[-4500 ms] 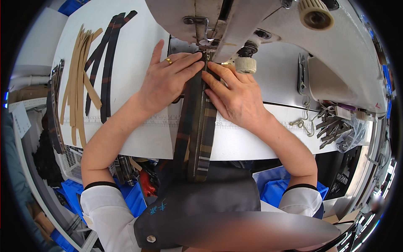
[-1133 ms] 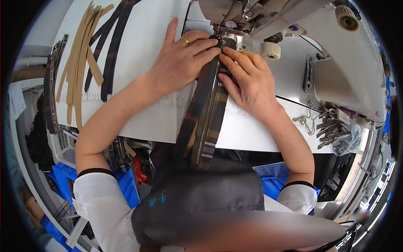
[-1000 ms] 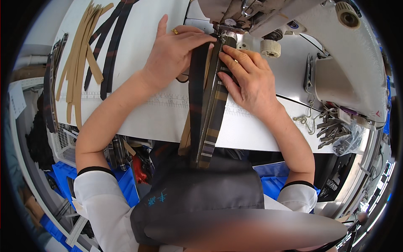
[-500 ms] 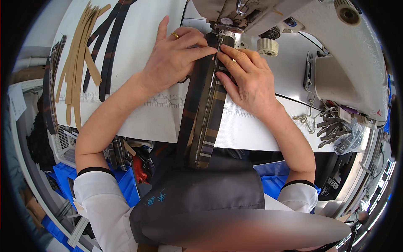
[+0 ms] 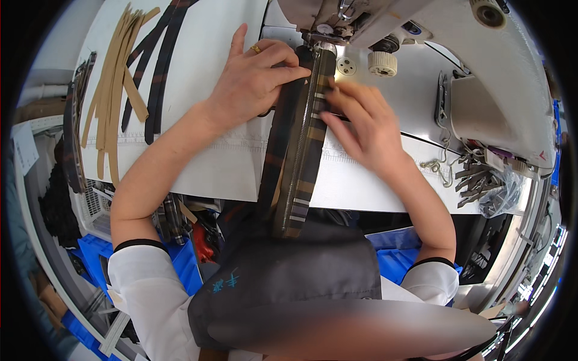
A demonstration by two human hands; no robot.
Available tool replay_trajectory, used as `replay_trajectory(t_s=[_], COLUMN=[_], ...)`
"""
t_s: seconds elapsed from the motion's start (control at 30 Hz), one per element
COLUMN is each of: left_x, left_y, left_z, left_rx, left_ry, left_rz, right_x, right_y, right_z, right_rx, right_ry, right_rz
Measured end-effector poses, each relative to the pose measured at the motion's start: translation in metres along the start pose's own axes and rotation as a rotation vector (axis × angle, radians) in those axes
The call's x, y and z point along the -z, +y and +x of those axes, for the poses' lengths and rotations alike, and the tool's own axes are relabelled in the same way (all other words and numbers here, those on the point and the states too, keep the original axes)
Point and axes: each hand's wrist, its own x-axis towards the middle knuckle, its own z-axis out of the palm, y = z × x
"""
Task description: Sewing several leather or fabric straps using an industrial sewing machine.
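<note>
A plaid fabric strip (image 5: 306, 175) with a metal zipper (image 5: 296, 157) along it runs from under the sewing machine's presser foot (image 5: 319, 43) down past the table's front edge. A darker strip (image 5: 278, 144) lies along its left side. My left hand (image 5: 256, 81) pinches the darker strip beside the zipper, just below the foot; its little finger sticks up. My right hand (image 5: 367, 123) is at the right edge of the plaid strip, thumb apart from the forefinger. Its fingertips are smeared by motion, so I cannot tell whether they grip the fabric.
Tan strips (image 5: 113, 90) and dark strips (image 5: 161, 78) lie on the white table (image 5: 198, 174) at left, with a printed ruler along it. The sewing machine arm (image 5: 500, 78) overhangs the right side. Dark clips (image 5: 475, 183) and a clear plastic bag (image 5: 503, 198) sit at right.
My right hand has drawn back from the zipper to the right and slightly down, off the fabric's middle to its edge. The left hand has stayed nearly still on the strip.
</note>
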Motion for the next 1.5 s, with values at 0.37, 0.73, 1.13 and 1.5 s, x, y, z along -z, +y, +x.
replay_trajectory(t_s=[0.37,0.73,1.13,1.5], left_x=[0.0,-0.002,0.001,0.002], left_y=[0.002,0.002,0.007,0.012], left_z=[0.001,-0.001,0.001,0.0], left_rx=[0.017,-0.015,-0.018,-0.029], left_ry=[-0.006,0.002,-0.001,-0.014], left_rz=[-0.012,0.041,0.088,0.173], right_x=[0.01,0.009,0.003,-0.016], right_y=[-0.018,-0.017,0.007,0.014], right_z=[-0.017,-0.011,0.019,0.018], right_rx=[0.263,0.187,-0.003,0.025], right_ry=[-0.342,-0.439,0.008,-0.027], right_rz=[0.124,0.065,0.032,-0.112])
